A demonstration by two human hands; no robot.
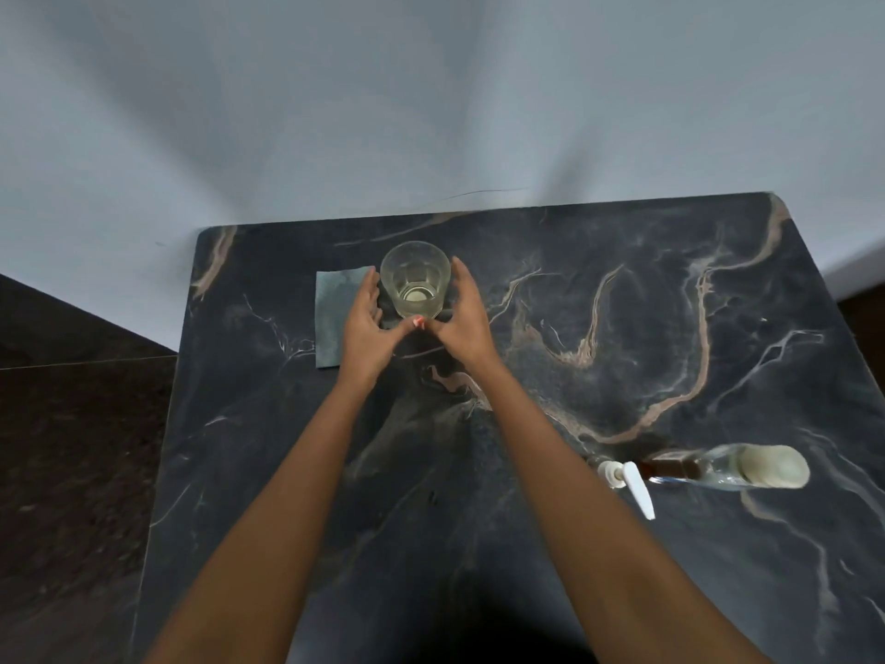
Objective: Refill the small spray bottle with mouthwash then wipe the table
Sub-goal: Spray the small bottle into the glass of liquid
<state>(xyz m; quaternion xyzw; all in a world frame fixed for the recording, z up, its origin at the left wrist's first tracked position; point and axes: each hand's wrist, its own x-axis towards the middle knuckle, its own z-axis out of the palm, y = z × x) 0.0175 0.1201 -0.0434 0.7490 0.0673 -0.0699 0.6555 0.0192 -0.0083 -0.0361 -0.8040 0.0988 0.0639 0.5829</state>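
Observation:
A clear drinking glass [416, 279] with a little pale yellow liquid in its bottom stands upright near the far edge of the dark marble table [622, 376]. My left hand [368, 323] and my right hand [462, 313] flank the glass with fingers apart, close to its sides; the thumbs meet in front of it. Whether the fingers touch the glass is unclear. A grey-green cloth [337, 318] lies flat to the left of the glass, partly under my left hand. The small spray bottle [694, 469], clear with a white trigger head, lies on its side at the right.
A pale wall [431, 112] runs directly behind the table's far edge. Dark floor [72, 448] shows beyond the table's left edge.

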